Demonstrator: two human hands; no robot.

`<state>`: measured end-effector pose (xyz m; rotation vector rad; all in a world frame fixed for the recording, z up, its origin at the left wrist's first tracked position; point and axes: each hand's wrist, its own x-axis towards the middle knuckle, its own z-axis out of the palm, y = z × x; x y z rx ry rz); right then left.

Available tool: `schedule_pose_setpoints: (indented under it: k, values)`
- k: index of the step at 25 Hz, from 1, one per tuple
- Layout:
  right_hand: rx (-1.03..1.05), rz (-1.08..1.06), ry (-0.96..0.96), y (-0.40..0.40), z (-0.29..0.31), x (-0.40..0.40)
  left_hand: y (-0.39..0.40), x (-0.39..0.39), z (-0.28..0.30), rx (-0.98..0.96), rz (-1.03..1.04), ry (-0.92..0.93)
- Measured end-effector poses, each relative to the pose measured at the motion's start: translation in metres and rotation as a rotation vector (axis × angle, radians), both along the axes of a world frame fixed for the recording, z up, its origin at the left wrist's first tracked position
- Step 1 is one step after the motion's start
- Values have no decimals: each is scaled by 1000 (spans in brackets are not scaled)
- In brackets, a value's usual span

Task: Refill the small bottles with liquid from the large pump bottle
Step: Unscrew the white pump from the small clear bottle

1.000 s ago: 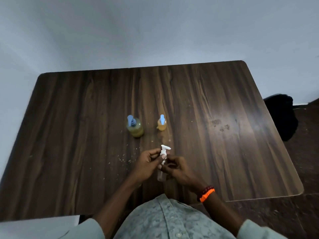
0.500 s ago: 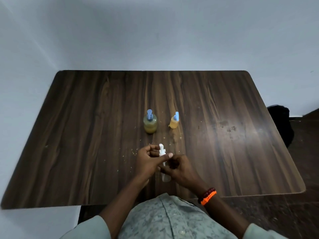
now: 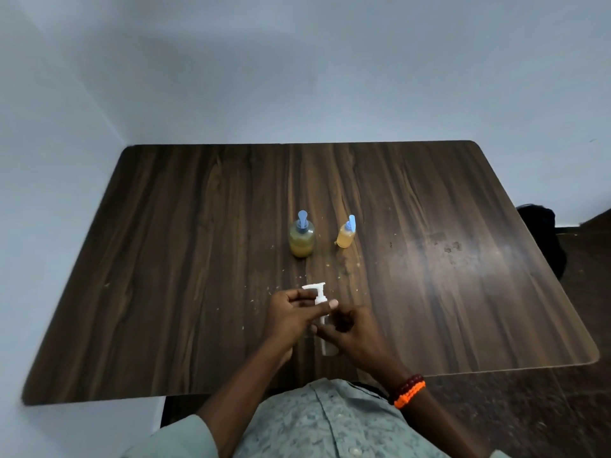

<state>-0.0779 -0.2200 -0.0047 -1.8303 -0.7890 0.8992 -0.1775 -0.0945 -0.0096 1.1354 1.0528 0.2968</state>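
Note:
A small clear bottle [image 3: 328, 347] with a white pump top [image 3: 317, 290] stands near the table's front edge, between both hands. My left hand [image 3: 292, 314] pinches the pump's white collar. My right hand [image 3: 350, 332] grips the clear bottle body from the right and hides most of it. Farther back stand the large pump bottle [image 3: 301, 239], with greenish-yellow liquid and a blue pump, and a smaller bottle [image 3: 345, 233] of orange liquid with a blue pump. Neither hand touches those two.
The dark wood table [image 3: 463, 292] carries small pale crumbs around the bottles and a smudged patch at right. A black object [image 3: 542, 236] sits on the floor past the table's right edge. Pale walls close in behind and at left.
The white pump head has turned; its spout now points left. Both hands stay on the small clear bottle. The camera has tilted up, showing more wall.

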Motion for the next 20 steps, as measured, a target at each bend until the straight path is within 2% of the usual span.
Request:
schedule_pose_setpoints:
  k: [2, 5, 9, 11, 14, 17, 20]
  values:
    - [-1, -9, -81, 6, -1, -5, -4, 3, -4, 96, 44, 15]
    - [30, 5, -60, 7, 2, -6, -6, 2, -3, 146, 0, -23]
    - [-64, -91, 136, 6, 5, 1, 9, -1, -6, -43, -158, -162]
    - [-85, -123, 198, 3, 5, 1, 14, -3, -10, -63, -160, -161]
    - [-84, -68, 91, 5, 8, -1, 12, -1, -6, 15, -87, -71]
    - [-98, -23, 6, 11, 10, 0, 10, 6, -7, 27, -83, -75]
    - [-133, -100, 56, 12, 7, 3, 17, 9, -8, -110, -128, -135]
